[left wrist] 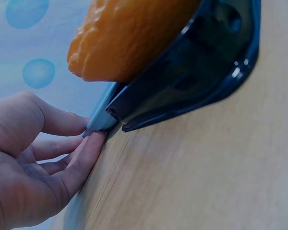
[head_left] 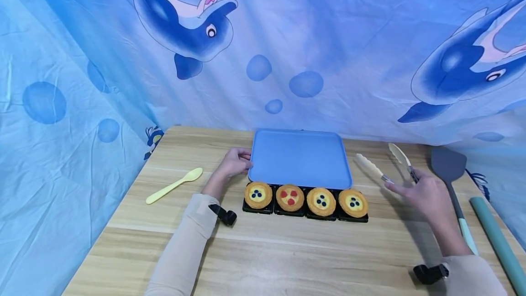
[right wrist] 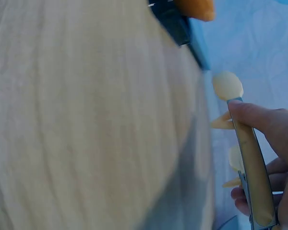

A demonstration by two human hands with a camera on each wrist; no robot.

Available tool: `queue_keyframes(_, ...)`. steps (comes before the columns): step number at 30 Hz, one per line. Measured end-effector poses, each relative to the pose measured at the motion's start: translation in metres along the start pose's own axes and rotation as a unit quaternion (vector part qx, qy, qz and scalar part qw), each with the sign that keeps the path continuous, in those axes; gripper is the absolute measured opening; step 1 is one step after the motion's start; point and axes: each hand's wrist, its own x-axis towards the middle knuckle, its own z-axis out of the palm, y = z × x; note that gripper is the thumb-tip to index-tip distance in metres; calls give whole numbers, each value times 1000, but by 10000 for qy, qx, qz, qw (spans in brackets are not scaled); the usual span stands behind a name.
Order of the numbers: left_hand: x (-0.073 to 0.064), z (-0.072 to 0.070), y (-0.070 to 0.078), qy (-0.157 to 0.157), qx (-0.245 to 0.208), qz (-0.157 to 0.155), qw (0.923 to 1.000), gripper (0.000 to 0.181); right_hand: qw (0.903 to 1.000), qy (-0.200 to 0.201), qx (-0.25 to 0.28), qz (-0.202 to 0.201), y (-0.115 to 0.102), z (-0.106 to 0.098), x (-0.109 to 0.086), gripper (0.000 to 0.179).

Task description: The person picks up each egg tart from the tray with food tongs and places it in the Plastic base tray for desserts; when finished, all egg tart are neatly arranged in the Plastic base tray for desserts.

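My left hand [head_left: 235, 163] pinches the left edge of a blue tray [head_left: 300, 159], thumb above and fingers beneath in the left wrist view. My right hand [head_left: 429, 195] holds tongs [head_left: 370, 168] with pale tips, which are spread apart with nothing between them. In the right wrist view the thumb lies along one arm of the tongs [right wrist: 254, 172]. Several egg tarts stand in a row before the tray, in black holders [head_left: 289, 214]. One tart [head_left: 290, 198] has red toppings; the others, such as the leftmost tart [head_left: 258, 195], carry dark blue ones.
A pale yellow spoon [head_left: 174, 186] lies at the left of the wooden table [head_left: 267, 259]. On the right are a grey spatula [head_left: 448, 164] with a mint handle and a green cylinder [head_left: 499, 243]. A blue dolphin-print curtain [head_left: 349, 49] hangs behind.
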Motion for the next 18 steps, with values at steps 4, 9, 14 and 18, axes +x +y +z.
queue_keyframes(4,0,1,0,-18,-7,10,10000,46,9994,-178,129,256,3,11,-2,91)
queue_keyframes(9,0,1,-1,-67,-31,18,10000,47,9984,-204,173,493,3,17,-7,71)
queue_keyframes(14,1,1,-2,-53,-74,-1,10000,48,9975,-323,-9,632,-1,18,-10,87)
queue_keyframes(18,0,1,-2,-22,-43,-19,10000,47,9975,-286,-122,637,-3,20,-11,96)
